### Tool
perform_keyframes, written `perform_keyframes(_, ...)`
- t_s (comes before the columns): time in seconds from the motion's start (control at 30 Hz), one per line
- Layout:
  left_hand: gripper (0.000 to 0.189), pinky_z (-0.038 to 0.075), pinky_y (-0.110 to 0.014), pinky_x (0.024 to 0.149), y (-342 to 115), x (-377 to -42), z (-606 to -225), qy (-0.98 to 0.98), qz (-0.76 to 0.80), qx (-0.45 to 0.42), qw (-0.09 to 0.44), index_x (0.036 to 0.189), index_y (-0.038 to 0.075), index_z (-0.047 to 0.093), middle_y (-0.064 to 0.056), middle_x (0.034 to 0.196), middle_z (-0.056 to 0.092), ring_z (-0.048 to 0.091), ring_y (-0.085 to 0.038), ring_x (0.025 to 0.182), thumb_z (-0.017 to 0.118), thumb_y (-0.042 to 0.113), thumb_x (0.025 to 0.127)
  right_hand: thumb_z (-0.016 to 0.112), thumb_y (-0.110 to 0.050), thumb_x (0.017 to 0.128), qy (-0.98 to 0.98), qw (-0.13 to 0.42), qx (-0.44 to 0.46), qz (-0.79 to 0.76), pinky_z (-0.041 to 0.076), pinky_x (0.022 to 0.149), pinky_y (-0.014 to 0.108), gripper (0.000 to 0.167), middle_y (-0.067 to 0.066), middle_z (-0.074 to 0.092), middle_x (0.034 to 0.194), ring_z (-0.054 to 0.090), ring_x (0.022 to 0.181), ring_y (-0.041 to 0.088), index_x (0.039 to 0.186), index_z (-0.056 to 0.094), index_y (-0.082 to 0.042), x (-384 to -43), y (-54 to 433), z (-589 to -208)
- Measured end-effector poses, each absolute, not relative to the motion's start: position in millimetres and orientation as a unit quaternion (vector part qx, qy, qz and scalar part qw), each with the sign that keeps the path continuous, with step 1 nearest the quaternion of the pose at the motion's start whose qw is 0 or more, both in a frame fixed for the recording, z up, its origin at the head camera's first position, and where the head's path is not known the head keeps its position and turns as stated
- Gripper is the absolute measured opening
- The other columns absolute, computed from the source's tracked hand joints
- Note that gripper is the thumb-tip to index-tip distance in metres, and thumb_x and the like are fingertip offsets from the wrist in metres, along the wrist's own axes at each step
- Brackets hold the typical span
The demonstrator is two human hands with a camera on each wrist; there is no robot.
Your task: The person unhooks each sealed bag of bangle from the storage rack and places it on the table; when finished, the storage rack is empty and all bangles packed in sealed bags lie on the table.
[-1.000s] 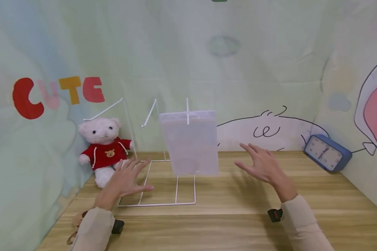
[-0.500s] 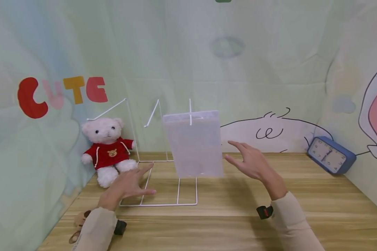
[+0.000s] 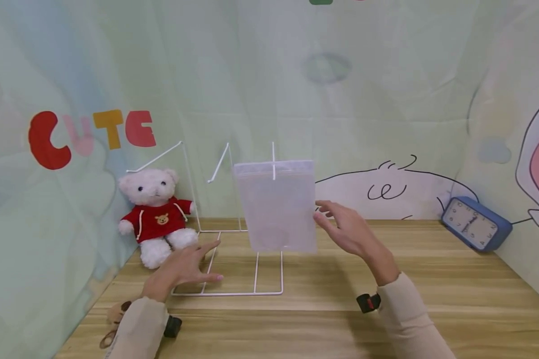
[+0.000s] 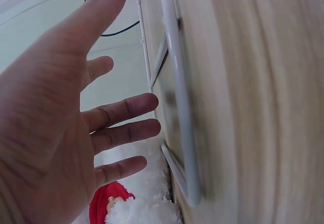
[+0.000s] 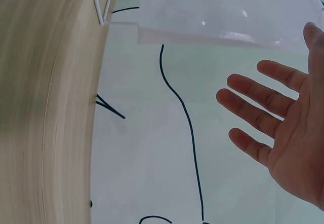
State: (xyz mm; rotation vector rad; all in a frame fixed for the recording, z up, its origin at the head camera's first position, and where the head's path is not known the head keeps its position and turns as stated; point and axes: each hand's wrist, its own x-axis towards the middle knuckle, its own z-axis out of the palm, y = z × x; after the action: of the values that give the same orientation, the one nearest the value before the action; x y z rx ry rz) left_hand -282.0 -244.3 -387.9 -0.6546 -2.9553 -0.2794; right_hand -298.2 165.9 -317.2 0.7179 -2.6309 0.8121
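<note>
A stack of translucent plastic zip bags [image 3: 276, 212] hangs from the right hook of a white wire rack [image 3: 226, 294]. My right hand [image 3: 346, 232] is at the stack's right edge, thumb and fingertips spread apart; in the right wrist view its fingers [image 5: 260, 105] are extended beside the bags' lower edge [image 5: 202, 36]. Over the left part of the rack's base hovers my left hand [image 3: 184, 267], its thumb and fingers apart and holding nothing. The left wrist view has its fingers [image 4: 126, 133] pointing toward the rack's base wire [image 4: 182, 92].
Behind the left hand sits a white teddy bear [image 3: 159, 219] in a red hoodie. A blue alarm clock [image 3: 476, 224] leans at the back right. Near the left sleeve lies a small brown item [image 3: 112, 319], partly hidden. The rack's other two hooks [image 3: 217, 162] stick out bare.
My right hand has moved left, up to the edge of the bags. The left hand has dropped slightly over the rack's base. The view has shifted a little.
</note>
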Motion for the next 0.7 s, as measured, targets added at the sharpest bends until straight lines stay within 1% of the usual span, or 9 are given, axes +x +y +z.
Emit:
perform_keyframes(0.17,0.096,0.049,-0.060,0.089,-246,-283,-389,-0.971,-0.099,-0.213,0.042,0.149,0.012,0.048,-0.026,0.126,0.060,0.058,-0.043,0.113,0.074,0.068,0.075,0.046,-0.053,0.103,-0.913,0.154,0.254,0.278,0.050,0.094,0.055,0.061,0.015,0.064,0.130,0.062,0.117,0.034,0.146,0.049,-0.010,-298,159,-317)
perform_keyframes(0.33,0.097,0.046,-0.063,0.093,-246,-283,-391,-0.974,-0.104,-0.201,0.017,0.149,0.014,0.048,-0.028,0.132,0.056,0.054,-0.045,0.120,0.073,0.070,0.074,0.050,-0.051,0.102,-0.910,0.168,0.249,0.284,0.053,0.088,0.052,0.060,0.014,0.068,0.123,0.065,0.111,0.031,0.145,0.049,-0.010,-297,154,-317)
perform_keyframes(0.5,0.099,0.043,-0.066,0.095,-246,-283,-391,-0.975,-0.114,-0.191,-0.014,0.150,0.014,0.046,-0.028,0.137,0.053,0.051,-0.046,0.125,0.074,0.070,0.074,0.061,-0.043,0.099,-0.898,0.193,0.259,0.300,0.056,0.075,0.042,0.052,0.012,0.073,0.108,0.069,0.094,0.025,0.137,0.054,-0.008,-297,149,-319)
perform_keyframes(0.6,0.099,0.043,-0.065,0.097,-246,-283,-392,-0.973,-0.128,-0.190,-0.034,0.151,0.014,0.045,-0.027,0.138,0.054,0.050,-0.046,0.127,0.076,0.068,0.074,0.067,-0.036,0.097,-0.887,0.210,0.271,0.310,0.054,0.066,0.034,0.047,0.009,0.073,0.098,0.069,0.085,0.021,0.130,0.056,-0.004,-299,145,-322)
perform_keyframes(0.7,0.099,0.043,-0.063,0.099,-248,-283,-392,-0.969,-0.149,-0.189,-0.055,0.152,0.014,0.044,-0.025,0.139,0.055,0.051,-0.044,0.128,0.078,0.065,0.074,0.070,-0.031,0.096,-0.878,0.227,0.279,0.316,0.050,0.061,0.030,0.041,0.006,0.072,0.089,0.067,0.078,0.018,0.124,0.058,-0.003,-301,141,-324)
